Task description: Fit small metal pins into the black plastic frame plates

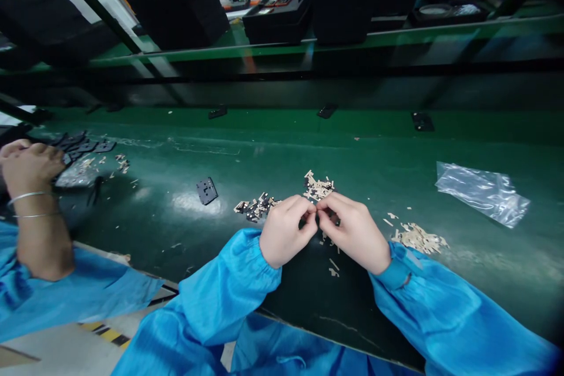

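Observation:
My left hand [288, 229] and my right hand [352, 232] meet fingertip to fingertip over the green bench, each closed in a pinch. Whatever lies between the fingertips is too small to make out. Just beyond them is a heap of small beige and black pieces [318, 187]. To the left of my left hand, more small black and beige pieces [257, 207] lie in a loose pile. A pile of beige scraps [420, 238] sits to the right of my right wrist. A few beige bits [333, 269] are scattered below my hands.
A black plate-like part [207, 190] lies left of centre, and a clear plastic bag [482, 192] at right. Small black parts [423, 121] are spaced along the belt's far side. A co-worker's hand [33, 167] is at far left by black parts. Dark tray stacks [176, 9] stand on the shelf.

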A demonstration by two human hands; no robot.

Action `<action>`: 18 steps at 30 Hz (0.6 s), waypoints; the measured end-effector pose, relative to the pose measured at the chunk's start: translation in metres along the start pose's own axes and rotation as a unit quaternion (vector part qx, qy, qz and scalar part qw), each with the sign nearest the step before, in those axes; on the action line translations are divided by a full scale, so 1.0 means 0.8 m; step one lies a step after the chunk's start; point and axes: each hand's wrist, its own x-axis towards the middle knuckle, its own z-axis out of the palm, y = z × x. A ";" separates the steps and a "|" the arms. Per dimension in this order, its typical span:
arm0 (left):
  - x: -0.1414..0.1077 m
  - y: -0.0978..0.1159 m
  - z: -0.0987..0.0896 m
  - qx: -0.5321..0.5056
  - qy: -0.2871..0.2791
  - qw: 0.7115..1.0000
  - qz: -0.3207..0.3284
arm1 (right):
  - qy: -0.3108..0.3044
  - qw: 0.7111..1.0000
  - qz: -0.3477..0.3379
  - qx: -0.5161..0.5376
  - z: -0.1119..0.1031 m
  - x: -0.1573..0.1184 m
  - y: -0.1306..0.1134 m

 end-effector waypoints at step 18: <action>0.004 -0.014 -0.002 -0.006 0.071 0.990 0.124 | 0.000 0.999 0.012 0.044 -0.020 0.002 -0.004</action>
